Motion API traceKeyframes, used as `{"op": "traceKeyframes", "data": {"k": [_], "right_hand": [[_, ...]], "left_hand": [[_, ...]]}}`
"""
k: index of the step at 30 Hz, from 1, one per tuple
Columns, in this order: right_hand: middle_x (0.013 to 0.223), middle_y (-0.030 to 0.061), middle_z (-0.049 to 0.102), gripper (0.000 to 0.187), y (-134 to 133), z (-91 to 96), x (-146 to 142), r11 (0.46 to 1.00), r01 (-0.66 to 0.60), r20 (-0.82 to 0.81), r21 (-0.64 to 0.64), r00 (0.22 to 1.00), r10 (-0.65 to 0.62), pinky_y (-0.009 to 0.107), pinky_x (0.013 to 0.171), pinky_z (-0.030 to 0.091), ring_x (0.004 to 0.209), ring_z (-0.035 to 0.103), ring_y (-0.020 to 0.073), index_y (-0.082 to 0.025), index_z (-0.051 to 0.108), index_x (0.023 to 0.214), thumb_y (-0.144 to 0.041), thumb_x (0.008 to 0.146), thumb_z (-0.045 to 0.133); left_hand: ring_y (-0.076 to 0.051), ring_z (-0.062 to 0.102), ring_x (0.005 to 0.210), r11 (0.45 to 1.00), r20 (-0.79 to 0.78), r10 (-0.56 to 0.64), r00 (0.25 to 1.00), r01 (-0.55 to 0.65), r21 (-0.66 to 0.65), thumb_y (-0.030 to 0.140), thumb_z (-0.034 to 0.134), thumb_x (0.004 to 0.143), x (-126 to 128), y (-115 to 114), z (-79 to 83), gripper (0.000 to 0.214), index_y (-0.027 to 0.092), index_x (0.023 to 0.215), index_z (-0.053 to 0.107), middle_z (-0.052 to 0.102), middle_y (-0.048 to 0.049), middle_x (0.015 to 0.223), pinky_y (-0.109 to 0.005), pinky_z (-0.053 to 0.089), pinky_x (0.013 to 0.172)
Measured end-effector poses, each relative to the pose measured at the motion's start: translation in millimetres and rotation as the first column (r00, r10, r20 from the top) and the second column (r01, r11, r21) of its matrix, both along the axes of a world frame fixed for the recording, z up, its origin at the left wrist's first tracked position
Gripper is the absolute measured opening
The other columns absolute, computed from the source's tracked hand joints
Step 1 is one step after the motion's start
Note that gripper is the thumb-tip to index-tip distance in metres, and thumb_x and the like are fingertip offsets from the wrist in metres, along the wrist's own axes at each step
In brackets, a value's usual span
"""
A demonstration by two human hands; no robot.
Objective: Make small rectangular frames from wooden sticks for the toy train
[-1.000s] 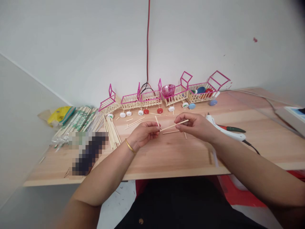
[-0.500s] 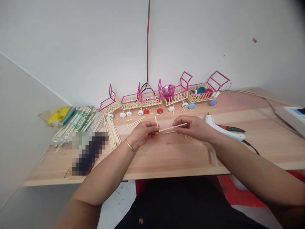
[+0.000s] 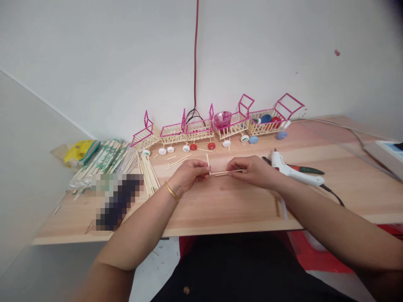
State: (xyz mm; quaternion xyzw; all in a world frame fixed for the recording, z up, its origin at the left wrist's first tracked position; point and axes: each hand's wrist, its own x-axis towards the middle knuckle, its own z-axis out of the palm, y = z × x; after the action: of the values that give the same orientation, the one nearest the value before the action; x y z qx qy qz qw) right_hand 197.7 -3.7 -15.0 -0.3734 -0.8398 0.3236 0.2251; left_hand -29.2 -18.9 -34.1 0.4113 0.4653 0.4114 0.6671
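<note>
My left hand [image 3: 195, 171] is closed in a pinch on a short wooden stick [image 3: 208, 160] that points up from the fingertips. A longer wooden stick [image 3: 220, 173] runs sideways from there to my right hand [image 3: 250, 170], whose fingers and thumb are closed on it. The two sticks meet, or nearly meet, at a corner by my left fingertips. Below the long stick, another thin stick [image 3: 219, 175] shows on or just above the table. Behind my hands stands a row of small stick carts [image 3: 198, 134] with pink rims and bottle-cap wheels [image 3: 211, 146].
A white glue gun [image 3: 294, 173] lies right of my right hand, beside dark-handled pliers [image 3: 310, 170]. Loose wooden sticks [image 3: 149, 176] and bagged chopsticks [image 3: 108, 157] lie at left, near a blurred-out dark object [image 3: 118, 205]. A pink cup [image 3: 222, 120] sits in one cart.
My right hand has turned slightly, and the long stick has tilted down to lie nearly level, its left end by my left fingertips. My left hand has barely moved.
</note>
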Motion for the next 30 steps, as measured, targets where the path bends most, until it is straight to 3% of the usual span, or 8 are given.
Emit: {"op": "traceKeyframes", "data": {"k": [12, 30], "right_hand": [[0.075, 0.0015, 0.068, 0.014, -0.5, -2.1, -0.9, 0.998, 0.007, -0.026, 0.070, 1.000, -0.005, 0.028, 0.064, 0.046, 0.071, 0.062, 0.0166, -0.022, 0.063, 0.078, -0.034, 0.079, 0.056], [0.073, 0.0021, 0.068, 0.015, -1.8, -2.6, -1.7, 0.997, 0.017, -0.053, 0.070, 0.999, -0.013, 0.026, 0.064, 0.046, 0.069, 0.061, 0.0153, -0.019, 0.064, 0.075, -0.031, 0.078, 0.056]], "left_hand": [[-0.007, 0.055, 0.048, 1.000, -0.008, 0.025, 1.000, -0.025, -0.014, 0.017, 0.078, 0.058, 1.0, -0.6, 0.9, 0.024, 0.010, 0.070, 0.059, 0.059, -0.0004, 0.056, -0.018, 0.043, 0.049], [-0.008, 0.055, 0.048, 0.999, -0.006, 0.033, 0.999, -0.033, -0.012, 0.016, 0.077, 0.057, 3.2, -1.5, 0.0, 0.023, 0.009, 0.068, 0.058, 0.059, 0.0001, 0.055, -0.019, 0.042, 0.049]]}}
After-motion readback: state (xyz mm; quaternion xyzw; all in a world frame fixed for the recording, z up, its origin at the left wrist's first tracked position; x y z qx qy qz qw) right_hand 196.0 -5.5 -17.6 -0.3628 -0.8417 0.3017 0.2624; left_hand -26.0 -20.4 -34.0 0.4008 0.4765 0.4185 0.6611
